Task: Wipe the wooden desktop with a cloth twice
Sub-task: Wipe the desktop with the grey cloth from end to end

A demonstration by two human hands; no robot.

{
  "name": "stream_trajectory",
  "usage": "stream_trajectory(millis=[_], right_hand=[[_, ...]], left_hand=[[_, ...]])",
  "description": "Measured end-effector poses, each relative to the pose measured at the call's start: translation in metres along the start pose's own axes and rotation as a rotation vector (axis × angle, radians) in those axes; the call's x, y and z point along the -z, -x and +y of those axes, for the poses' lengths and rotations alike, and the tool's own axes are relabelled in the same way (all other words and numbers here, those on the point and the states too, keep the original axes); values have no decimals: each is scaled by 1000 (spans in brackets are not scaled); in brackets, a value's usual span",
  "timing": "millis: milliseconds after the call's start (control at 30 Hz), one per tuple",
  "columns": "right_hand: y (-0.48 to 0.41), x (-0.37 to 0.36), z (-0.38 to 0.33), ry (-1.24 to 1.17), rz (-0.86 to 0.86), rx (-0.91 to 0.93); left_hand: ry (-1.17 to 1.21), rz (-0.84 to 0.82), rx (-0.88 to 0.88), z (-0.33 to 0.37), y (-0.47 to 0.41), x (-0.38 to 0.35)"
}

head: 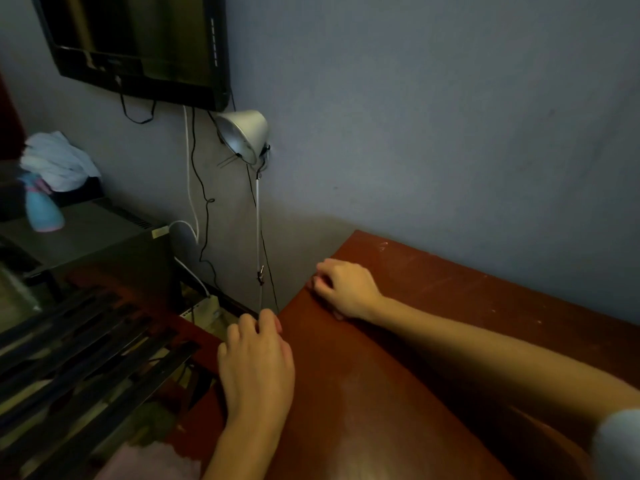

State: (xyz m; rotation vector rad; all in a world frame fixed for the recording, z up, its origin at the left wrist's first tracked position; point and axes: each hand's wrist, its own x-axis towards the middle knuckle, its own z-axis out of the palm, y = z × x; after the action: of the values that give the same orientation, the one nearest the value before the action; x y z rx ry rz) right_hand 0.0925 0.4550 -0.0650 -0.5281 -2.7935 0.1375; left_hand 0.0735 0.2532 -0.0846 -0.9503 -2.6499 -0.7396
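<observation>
The reddish-brown wooden desktop [433, 341] fills the right and bottom of the view, scuffed near the wall. My left hand [256, 368] lies on its left edge, fingers bent over the edge beside the foot of a thin lamp rod [258, 237]; whatever they hold is hidden. My right hand [346, 289] rests farther along the same edge, fingers curled under, nothing visible in them. A white cloth [59, 161] lies bunched at the far left on a dark box, away from both hands. A pink soft thing [149, 459] shows below the desk edge.
A silver lamp shade [244, 136] hangs over the desk's left corner, with cables [204, 202] down the grey wall. A dark screen [138, 46] is mounted above. A blue spray bottle [43, 209] stands on a grey cabinet [104, 237]. A dark slatted rack [86, 358] stands left.
</observation>
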Motion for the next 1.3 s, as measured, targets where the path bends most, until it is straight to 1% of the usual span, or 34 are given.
stream_trajectory(millis=[67,133,233,333,400,433,500,733,800,867,933,1067,1167,1300], right_hand=[[-11,-2,-13,-30,-1,48],[-31,-5,-11,-61,7,-18],[-61,-7,19,-99,33,-232],[-75,-2,65,-70,113,-465],[-70,1,89,-30,156,-559],[-66,1,95,-17,166,-573],[-54,2,94,-6,156,-534],[-15,2,37,-10,62,-167],[-22,-1,29,-28,35,-111],[-38,-4,28,-33,12,-97],[-58,-7,32,-53,14,-137],[-94,-14,53,-104,47,-291],[-106,-13,81,-53,93,-421],[-97,-6,124,39,152,-580]], left_hand=[[-11,12,-6,-2,0,-3],[-17,8,-15,-4,0,-4],[-7,-6,-11,-3,-1,-2],[-5,-13,-4,-1,-1,1],[6,8,-9,-1,-2,1],[6,18,-13,-1,-2,1],[5,10,-11,0,-1,1],[-1,-15,-2,2,0,4],[0,-5,-13,2,1,3],[-4,12,-23,0,1,2],[-20,-9,-16,-1,2,1],[-21,-27,-23,-1,0,3],[-22,-56,-26,0,-1,4],[-22,-54,-20,1,-3,6]])
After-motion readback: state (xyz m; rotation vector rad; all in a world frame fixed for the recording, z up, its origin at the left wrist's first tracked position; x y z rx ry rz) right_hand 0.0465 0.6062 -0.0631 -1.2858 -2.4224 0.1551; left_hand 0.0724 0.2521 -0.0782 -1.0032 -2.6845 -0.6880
